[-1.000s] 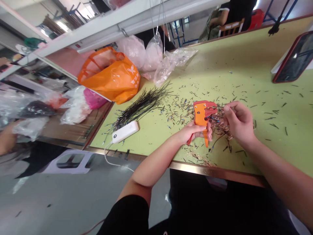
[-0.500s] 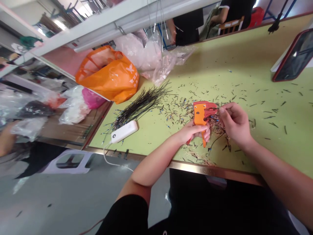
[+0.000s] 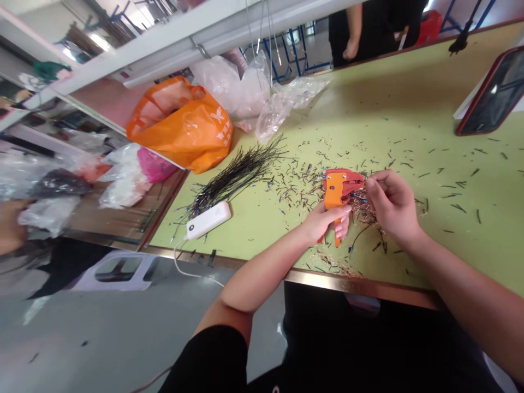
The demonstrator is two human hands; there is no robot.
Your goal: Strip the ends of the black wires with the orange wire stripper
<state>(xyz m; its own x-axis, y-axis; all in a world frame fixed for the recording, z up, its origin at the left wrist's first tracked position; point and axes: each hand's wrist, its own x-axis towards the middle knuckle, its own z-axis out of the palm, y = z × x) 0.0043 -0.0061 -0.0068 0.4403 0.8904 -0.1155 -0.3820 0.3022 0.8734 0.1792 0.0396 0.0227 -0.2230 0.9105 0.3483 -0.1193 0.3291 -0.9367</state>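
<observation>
Grips the orange tool (image 3: 334,192) by its handles in the left hand (image 3: 321,222), above the surface (image 3: 388,87) toward its near edge, maybe for squeezing. Pinches with the right hand (image 3: 393,203) just beside it; cannot tell on what. Has black wires (image 3: 235,177) near the left edge, maybe for easy reach.

Workbench (image 3: 360,117): bright; shaded at 1 o'clock.
Background: overexposed glare, 11 o'clock.
Smartphone screen (image 3: 495,95): reflections, 2 o'clock.
Plastic bags (image 3: 24,169): blurred, 9 o'clock.
Frame edges: stretched.

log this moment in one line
left hand: grips orange tool | right hand: near tool's tip, hold unclear | black wires: bunched beside white box
</observation>
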